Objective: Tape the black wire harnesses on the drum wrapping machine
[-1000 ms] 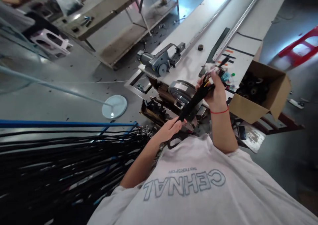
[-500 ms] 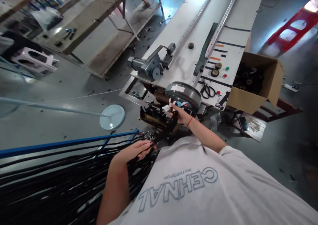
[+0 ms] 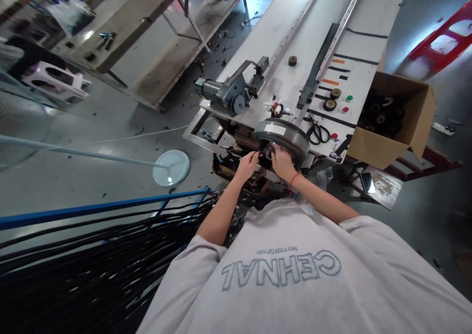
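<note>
My left hand is closed in a pinch on a dark wire harness, just left of a round grey taping head at the near end of the bench. My right hand reaches into the head's opening, fingers curled around the harness, which they mostly hide. Beyond the head, the harness's end with white and red connectors lies over the bench top. A small motor unit stands to the left. Black-handled scissors lie right of the head.
A blue rack holding many black harnesses stands at left. Tape rolls and push buttons sit on the white bench. At right are a cardboard box of rolls and a phone on a stool.
Both hands have come together at the taping head, the left moving up and right from beside the rack. The connector end has passed through the opening to the far side.
</note>
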A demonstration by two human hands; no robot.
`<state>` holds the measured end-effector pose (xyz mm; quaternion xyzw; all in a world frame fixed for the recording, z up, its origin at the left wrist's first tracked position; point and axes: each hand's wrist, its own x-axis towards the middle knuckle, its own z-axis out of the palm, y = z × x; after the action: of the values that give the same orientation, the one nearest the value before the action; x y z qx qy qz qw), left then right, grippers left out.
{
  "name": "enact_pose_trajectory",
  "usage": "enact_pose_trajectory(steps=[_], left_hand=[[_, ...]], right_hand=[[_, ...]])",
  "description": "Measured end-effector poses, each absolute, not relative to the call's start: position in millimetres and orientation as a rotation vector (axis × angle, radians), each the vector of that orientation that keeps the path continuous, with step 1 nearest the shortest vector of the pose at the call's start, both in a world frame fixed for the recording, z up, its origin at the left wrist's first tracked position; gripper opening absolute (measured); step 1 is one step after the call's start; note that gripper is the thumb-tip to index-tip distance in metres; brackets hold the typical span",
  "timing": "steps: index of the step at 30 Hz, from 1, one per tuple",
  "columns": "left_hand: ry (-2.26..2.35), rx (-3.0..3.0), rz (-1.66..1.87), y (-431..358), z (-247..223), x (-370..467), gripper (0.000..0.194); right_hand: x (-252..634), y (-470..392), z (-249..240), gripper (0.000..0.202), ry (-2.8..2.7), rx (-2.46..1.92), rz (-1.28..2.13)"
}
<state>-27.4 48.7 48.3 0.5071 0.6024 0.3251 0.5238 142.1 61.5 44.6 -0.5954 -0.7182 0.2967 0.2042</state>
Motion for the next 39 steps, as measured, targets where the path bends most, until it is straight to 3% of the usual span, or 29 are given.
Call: enact_pose_trajectory(steps=[5, 10, 20, 27, 30, 35, 37, 39], left_hand=[[1.279, 0.951, 0.835, 44.9, 39.6, -22.2, 0.037], [1.251, 0.831, 0.841, 36.3, 41.4, -15.8, 0.042], [1.205, 0.759, 0.729, 37.3, 28.4, -10.4, 0.044], [1.193, 0.868, 0.651, 36.1, 1.4, 2.7, 0.043], [1.223, 0.919, 0.678, 34.3, 2.6, 5.0, 0.035], [1.419, 1.312, 0.694, 22.6, 9.8, 1.8, 0.016], [1.533, 1.534, 0.673, 20.0, 10.6, 4.0, 0.010], [1.632, 1.731, 0.697, 24.7, 10.7, 13.2, 0.021]], right_hand=[[148.4, 58.0, 35.9, 0.025, -2.051, -1.845, 0.853], [157.6, 68.9, 32.4, 0.008, -2.027, -1.653, 0.982], [163.9, 58.3, 58.8, 0.024, -2.236, -1.537, 0.903], [155.1, 78.3, 62.7, 0.036, -2.383, -1.176, 0.857], [155.3, 86.9, 58.4, 0.026, -2.558, -1.087, 0.737], [142.3, 94.9, 57.1, 0.051, -2.813, -1.173, 0.666], [141.6, 88.1, 67.3, 0.049, -2.789, -1.099, 0.675], [151.3, 76.1, 85.8, 0.039, -2.656, -0.856, 0.695]])
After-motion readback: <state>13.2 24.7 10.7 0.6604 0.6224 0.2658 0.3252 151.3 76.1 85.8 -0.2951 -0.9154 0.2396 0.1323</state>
